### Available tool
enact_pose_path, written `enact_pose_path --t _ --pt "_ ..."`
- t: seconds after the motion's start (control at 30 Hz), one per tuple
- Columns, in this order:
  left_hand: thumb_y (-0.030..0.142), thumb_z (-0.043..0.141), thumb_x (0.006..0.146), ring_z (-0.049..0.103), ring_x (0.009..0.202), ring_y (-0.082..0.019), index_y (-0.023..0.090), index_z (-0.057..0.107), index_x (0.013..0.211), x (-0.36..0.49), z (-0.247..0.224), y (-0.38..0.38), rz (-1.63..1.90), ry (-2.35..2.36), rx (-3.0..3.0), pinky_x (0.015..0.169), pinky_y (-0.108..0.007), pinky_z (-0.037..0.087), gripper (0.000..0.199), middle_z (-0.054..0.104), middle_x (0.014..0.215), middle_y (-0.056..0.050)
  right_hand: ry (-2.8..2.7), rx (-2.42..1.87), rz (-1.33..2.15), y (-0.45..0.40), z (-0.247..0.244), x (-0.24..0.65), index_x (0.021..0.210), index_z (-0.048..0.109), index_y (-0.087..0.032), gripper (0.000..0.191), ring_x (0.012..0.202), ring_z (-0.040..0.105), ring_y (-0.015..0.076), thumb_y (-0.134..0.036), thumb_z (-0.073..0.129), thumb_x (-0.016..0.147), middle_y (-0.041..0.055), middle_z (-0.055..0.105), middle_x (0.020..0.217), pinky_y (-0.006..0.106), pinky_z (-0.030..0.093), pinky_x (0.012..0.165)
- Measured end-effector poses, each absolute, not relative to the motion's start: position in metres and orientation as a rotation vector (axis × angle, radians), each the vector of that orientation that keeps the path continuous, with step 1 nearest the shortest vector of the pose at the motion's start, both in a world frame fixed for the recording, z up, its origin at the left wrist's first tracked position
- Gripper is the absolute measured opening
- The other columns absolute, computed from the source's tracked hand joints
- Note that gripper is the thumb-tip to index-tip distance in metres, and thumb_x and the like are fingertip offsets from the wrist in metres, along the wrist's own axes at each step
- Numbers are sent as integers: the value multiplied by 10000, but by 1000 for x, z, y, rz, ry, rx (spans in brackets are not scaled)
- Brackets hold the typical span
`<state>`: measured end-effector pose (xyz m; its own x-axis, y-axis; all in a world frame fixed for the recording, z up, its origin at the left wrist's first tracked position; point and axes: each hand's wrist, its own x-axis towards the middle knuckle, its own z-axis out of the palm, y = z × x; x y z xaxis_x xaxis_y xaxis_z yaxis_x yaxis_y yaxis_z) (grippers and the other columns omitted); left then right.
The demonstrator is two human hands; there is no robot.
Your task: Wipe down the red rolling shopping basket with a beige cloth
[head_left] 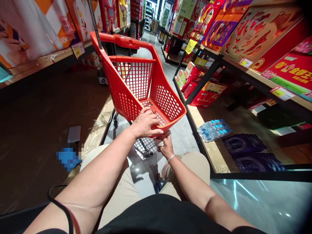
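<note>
A red plastic shopping cart (131, 78) with an open lattice basket stands in front of my knees, its handle at the far end. My left hand (146, 124) rests over the basket's near rim, fingers spread and reaching slightly inside. Just below that rim, my right hand (166, 145) is closed, its fingers bent around something pale that I cannot make out; a bracelet (172, 158) is on this wrist. A caster wheel (147, 152) shows under the cart.
Wooden shelves line both sides. The right one (220, 165) bears a pack of bottles (214, 130) and boxed goods. On the left lower shelf lie a grey flat device (74, 134), a white cable (102, 121) and a blurred blue item (68, 158).
</note>
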<state>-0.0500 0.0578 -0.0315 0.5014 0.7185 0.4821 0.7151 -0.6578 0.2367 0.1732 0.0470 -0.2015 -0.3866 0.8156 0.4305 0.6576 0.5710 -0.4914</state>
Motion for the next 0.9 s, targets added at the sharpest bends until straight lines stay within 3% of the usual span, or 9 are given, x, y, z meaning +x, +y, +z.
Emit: enact_pose_path --t 0.1,0.3,0.4,0.5,0.57,0.73,0.8,0.9 --pt "739 642 794 534 866 -213 230 703 729 -50 -36 62 925 1333 2672 1099 -495 290 517 684 775 -20 -1780 -1304 308 65 -181 186 986 593 -211 203 1023 567 236 -163 549 794 97 509 1099 407 525 926" --pt "625 691 801 510 853 -206 226 651 615 -43 -38 64 1033 1351 2592 1103 -530 252 443 662 704 -2 -1341 -1241 289 104 -132 195 1162 518 -205 387 1127 551 221 -345 626 818 119 490 1232 416 480 1006" --pt "569 697 797 511 851 -203 219 630 593 -42 -36 62 1060 1351 2584 1097 -527 259 411 645 672 3 -1459 -1210 401 89 -140 181 1146 523 -212 360 1075 554 215 -319 610 814 95 530 1133 394 506 945" --pt "558 692 794 511 841 -196 210 605 567 -46 -34 60 1063 1356 2574 1095 -523 257 425 636 650 7 -1672 -1193 457 59 -141 175 934 582 -235 194 957 590 225 -310 652 769 67 558 1003 399 540 867" --pt "576 683 793 513 840 -194 211 603 561 -49 -33 59 1051 1342 2565 1099 -523 250 440 641 649 6 -1761 -1145 372 44 -124 178 885 610 -246 168 984 610 251 -322 696 762 79 574 1015 424 546 874" --pt "496 692 763 530 854 -197 227 637 589 -50 -33 56 1040 1326 2584 1098 -513 241 325 660 659 11 -2041 -906 126 50 -60 184 1168 656 -273 396 1227 560 297 -245 708 777 119 562 1306 479 463 1034" --pt "450 698 748 539 868 -200 237 653 609 -49 -33 54 1044 1325 2594 1096 -506 241 259 669 669 16 -2340 -794 101 66 -46 188 1233 655 -286 484 1228 563 293 -212 716 759 105 576 1355 485 428 1036" --pt "509 694 783 550 879 -198 227 639 599 -51 -32 53 1031 1286 2598 1095 -496 239 341 680 686 16 -2595 -788 8 98 -39 209 1262 658 -294 604 1192 579 299 -191 778 680 91 618 1350 488 385 1010"
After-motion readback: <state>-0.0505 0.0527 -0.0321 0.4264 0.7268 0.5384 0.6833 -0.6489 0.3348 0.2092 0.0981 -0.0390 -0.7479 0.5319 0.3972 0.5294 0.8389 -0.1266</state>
